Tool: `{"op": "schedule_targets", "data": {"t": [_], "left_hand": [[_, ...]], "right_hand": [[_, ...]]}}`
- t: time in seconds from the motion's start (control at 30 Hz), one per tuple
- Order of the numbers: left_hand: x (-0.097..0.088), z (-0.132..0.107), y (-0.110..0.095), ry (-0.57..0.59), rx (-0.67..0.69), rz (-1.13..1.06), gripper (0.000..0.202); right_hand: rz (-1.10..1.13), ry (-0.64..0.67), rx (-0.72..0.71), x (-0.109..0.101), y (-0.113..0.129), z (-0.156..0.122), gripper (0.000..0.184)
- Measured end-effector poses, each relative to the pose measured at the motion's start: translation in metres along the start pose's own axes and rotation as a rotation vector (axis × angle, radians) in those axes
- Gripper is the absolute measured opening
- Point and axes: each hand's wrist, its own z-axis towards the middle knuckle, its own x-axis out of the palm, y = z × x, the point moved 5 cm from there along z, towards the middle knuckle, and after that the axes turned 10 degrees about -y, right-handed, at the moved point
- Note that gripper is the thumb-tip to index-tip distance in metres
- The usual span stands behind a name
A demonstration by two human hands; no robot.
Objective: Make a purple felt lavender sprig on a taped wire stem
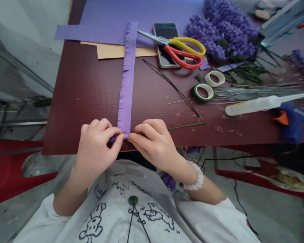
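A long purple paper strip [128, 84], its left edge cut into a fringe, runs down the table towards me. My left hand [98, 148] pinches its near end between thumb and forefinger, and a bit of curled purple fringe shows under those fingers. Close beside it, my right hand [154, 141] is closed at the same end of the strip. A thin green wire stem [187, 126] comes out from under the right hand and points right along the table. The exact spot where paper and stem meet is hidden by my fingertips.
Scissors [177, 47] rest on a phone [166, 30]. Purple paper sheets [103, 13] lie at the back, near a bunch of purple flowers [225, 30]. Green tape [204, 92], white tape [214, 78], wires [258, 92], a white nozzle bottle [258, 105] and a blue glue gun [292, 123] are right.
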Motion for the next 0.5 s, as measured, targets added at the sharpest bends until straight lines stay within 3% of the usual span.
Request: {"op": "schedule_targets", "data": {"t": [0.17,0.5], "left_hand": [[0.002,-0.005,-0.002,0.015,0.019,0.025,0.01],[-0.004,-0.009,-0.004,-0.133,0.095,0.017,0.007]], "right_hand": [[0.001,0.088,0.074,0.011,0.0,0.006,0.021],[0.136,0.336,0.346,0.017,-0.013,0.027,0.012]]}}
